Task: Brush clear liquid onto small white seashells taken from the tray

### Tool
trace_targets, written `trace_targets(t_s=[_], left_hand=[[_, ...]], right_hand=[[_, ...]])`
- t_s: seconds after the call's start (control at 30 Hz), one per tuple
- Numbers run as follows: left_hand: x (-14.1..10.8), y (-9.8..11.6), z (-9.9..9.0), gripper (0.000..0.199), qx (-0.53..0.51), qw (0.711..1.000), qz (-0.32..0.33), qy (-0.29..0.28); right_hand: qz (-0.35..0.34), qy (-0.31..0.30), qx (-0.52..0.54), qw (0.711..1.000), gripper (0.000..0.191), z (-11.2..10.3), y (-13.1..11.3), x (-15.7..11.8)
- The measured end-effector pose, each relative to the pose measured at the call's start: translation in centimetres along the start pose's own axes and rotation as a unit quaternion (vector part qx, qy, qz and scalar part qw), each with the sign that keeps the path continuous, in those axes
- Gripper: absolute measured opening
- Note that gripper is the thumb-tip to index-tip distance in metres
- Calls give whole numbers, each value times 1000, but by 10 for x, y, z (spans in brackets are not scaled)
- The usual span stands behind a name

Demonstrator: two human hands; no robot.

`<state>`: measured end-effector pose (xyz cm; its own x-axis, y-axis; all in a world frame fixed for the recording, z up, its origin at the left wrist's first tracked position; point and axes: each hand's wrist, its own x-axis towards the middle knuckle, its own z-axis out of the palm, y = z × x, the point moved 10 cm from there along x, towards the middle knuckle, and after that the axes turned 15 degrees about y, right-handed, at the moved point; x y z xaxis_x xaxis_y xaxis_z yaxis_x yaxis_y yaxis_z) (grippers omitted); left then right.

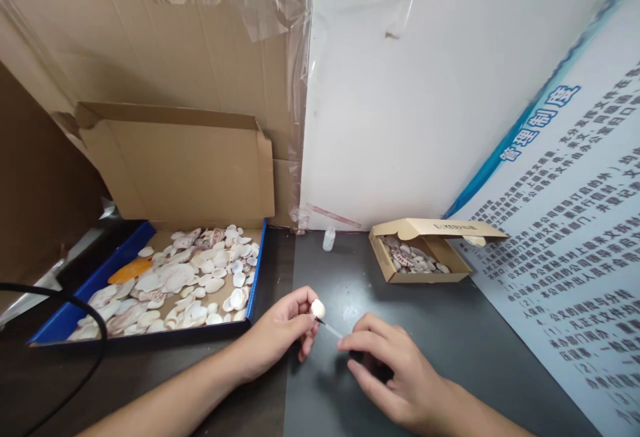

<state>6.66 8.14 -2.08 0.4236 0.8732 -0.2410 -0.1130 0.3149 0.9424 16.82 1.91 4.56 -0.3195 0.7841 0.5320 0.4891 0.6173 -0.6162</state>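
Near the centre of the head view, my left hand pinches a small white shell between thumb and fingertips. To its right, my right hand grips a thin translucent stick between thumb and fingers. The stick's dark tip meets the lower edge of the shell. Both hands are above the dark table. Behind them stands a small clear bottle with whitish contents.
On the left lies an open blue-edged box of many shells, with an orange piece among them. A smaller cardboard box with shells stands at the back right. A black cable curves at the left. Walls and a printed sheet bound the table.
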Motion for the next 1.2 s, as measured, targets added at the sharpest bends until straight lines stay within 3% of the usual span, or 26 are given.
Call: trace_targets(t_s=[0.13,0.27,0.43,0.6,0.73,1.2], left_hand=[[0,-2,-1,16,-10,1000,-6,4],[-2,-1,-1,13,-16,1000,-7,5],[-1,-2,-1,14,-13,1000,-18,9],[-1,0,-1,17,-11,999,-28,13],[-1,-1,-2,23,-6,999,-34,20],[-2,0,0,34,47,999,4,-7]], right_hand=[[32,15,-35,999,18,-3,9,2],[-4,9,-13,1000,23,-3,0,2],[30,7,-27,999,19,-2,8,0],[2,4,2,1000,26,-2,0,1],[31,18,-20,999,17,-5,7,2],[-10,28,-1,1000,23,-8,-3,2]])
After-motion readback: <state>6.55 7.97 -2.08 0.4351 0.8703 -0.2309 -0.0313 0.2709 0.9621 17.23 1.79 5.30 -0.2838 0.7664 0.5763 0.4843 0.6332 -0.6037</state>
